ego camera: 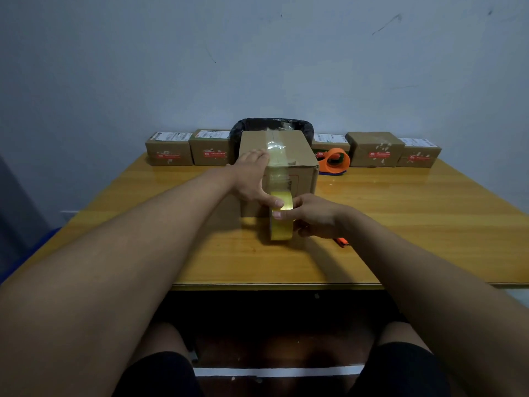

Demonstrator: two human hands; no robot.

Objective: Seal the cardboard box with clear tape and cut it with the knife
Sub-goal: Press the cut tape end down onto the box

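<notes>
A brown cardboard box stands in the middle of the wooden table. A strip of clear tape runs over its top seam and down the near face to a yellowish tape roll, which sits upright on the table against the box. My left hand lies flat on the box's near top edge, its thumb touching the roll. My right hand grips the roll from the right. An orange knife lies on the table just behind my right wrist, mostly hidden.
An orange tape dispenser sits right of the box. Several small labelled parcels line the table's far edge against the wall. A black-lined bin stands behind the box. The table's near edge is over my knees.
</notes>
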